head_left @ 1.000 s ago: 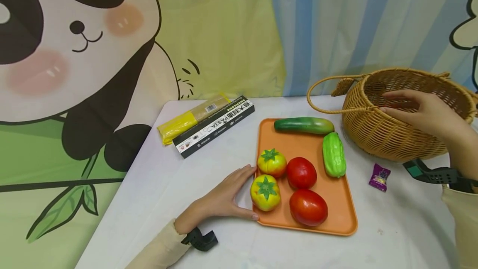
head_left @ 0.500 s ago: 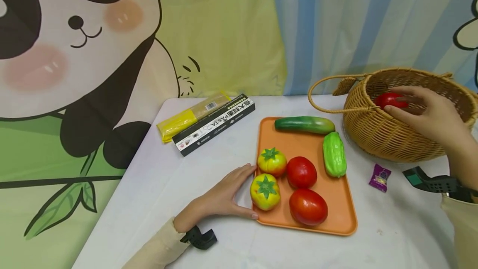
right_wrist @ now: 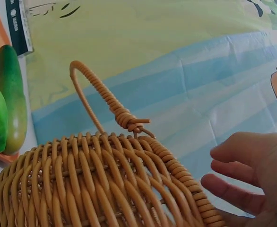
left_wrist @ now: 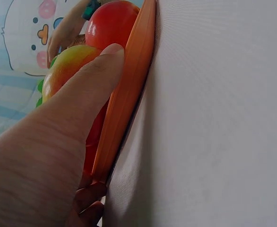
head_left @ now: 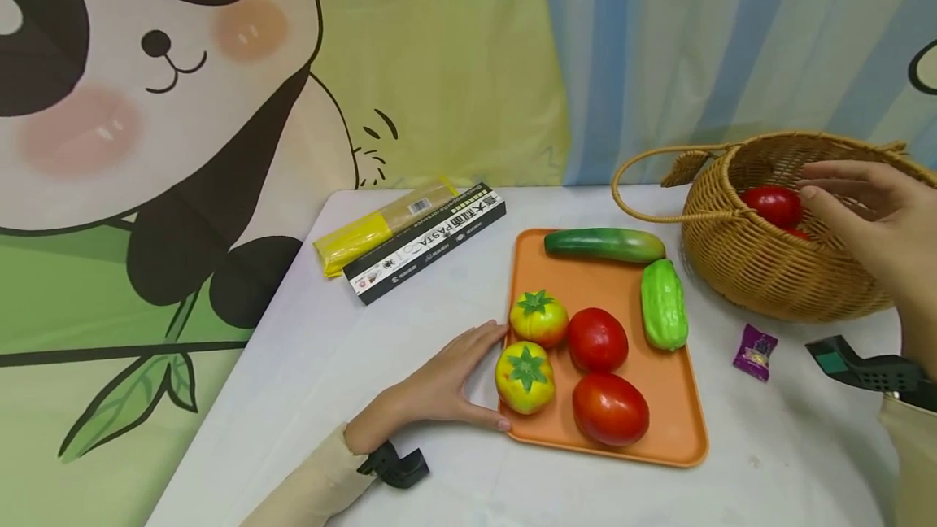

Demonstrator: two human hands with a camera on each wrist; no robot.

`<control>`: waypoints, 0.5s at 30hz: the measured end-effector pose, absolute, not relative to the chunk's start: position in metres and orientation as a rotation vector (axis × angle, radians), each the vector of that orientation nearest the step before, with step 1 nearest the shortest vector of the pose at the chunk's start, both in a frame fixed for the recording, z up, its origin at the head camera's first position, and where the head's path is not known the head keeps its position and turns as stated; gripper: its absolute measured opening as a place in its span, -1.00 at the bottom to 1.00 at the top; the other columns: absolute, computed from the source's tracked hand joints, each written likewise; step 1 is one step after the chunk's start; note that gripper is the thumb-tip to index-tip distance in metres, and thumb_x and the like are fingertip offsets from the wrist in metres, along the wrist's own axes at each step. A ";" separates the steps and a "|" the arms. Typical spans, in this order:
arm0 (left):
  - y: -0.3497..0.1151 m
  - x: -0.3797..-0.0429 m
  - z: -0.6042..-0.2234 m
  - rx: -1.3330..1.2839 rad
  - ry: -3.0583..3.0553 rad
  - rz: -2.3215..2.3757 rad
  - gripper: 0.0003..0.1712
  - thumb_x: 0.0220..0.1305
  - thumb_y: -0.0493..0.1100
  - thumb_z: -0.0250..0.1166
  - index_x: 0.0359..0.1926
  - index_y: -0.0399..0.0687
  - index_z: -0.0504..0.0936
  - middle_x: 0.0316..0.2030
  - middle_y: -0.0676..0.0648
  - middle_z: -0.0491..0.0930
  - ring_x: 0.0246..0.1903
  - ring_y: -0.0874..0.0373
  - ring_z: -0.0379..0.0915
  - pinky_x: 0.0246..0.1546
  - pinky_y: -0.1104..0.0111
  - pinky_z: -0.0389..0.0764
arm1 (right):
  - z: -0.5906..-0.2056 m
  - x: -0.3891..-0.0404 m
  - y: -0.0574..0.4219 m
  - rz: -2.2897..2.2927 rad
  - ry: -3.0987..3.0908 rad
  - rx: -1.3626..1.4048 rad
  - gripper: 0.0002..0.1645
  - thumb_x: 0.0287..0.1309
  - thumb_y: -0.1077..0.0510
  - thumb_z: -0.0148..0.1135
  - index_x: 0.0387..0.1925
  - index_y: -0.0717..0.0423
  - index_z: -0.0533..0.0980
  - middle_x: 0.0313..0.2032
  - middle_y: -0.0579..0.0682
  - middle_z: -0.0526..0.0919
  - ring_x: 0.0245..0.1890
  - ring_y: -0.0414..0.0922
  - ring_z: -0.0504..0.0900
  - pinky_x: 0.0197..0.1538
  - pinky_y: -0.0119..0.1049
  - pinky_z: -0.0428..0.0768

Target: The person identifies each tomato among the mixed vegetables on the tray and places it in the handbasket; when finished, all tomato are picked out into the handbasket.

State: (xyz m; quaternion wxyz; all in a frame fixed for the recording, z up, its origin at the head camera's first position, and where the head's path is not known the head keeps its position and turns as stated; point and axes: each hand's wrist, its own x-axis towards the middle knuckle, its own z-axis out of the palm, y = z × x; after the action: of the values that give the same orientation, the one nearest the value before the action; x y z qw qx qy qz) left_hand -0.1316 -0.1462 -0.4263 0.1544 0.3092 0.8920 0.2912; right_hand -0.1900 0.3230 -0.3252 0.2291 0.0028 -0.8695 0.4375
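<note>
My left hand (head_left: pixel 442 389) rests at the left side of an orange tray (head_left: pixel 677 421), fingers and thumb spread along the rim. In the left wrist view the thumb (left_wrist: pixel 98 71) lies against the tray's edge. On the tray are two yellow tomatoes (head_left: pixel 525 376) with green tops, two red tomatoes (head_left: pixel 611 408), a cucumber (head_left: pixel 604 244) and a light green ridged gourd (head_left: pixel 664 305). My right hand (head_left: pixel 889 214) hovers over the wicker basket (head_left: pixel 776 275), fingers loosely bent and nothing between them. Inside the basket a red tomato (head_left: pixel 773 206) shows, with another red thing partly hidden below.
A small purple wrapped candy (head_left: pixel 755 353) lies between tray and basket. Behind the left hand are a black-and-white pasta box (head_left: pixel 424 244) and a yellow packet (head_left: pixel 355 241). The basket's handle (head_left: pixel 629 165) sticks out toward the tray. A printed curtain (head_left: pixel 439 63) hangs behind the table.
The right hand lets go of the red tomato inside the basket and draws back to the right. The left hand stays at the tray. The view shifts slightly.
</note>
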 end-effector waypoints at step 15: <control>-0.145 -0.130 -0.424 0.868 2.560 0.841 0.34 -0.14 0.33 0.52 0.55 0.19 -0.08 0.53 -0.03 -0.08 0.50 0.03 -0.18 0.46 0.01 -0.01 | -0.304 -0.171 0.305 1.289 -2.318 0.241 -0.58 0.30 0.33 0.17 0.16 0.01 0.55 -0.10 -0.49 0.52 -0.06 -0.52 0.46 0.08 -0.80 0.32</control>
State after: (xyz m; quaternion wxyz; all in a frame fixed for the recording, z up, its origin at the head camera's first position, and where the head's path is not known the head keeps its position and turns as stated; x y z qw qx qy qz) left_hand -0.1303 -0.1453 -0.4243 0.1549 0.3030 0.8934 0.2934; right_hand -0.1714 0.3054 -0.3040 0.2371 0.0880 -0.8456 0.4701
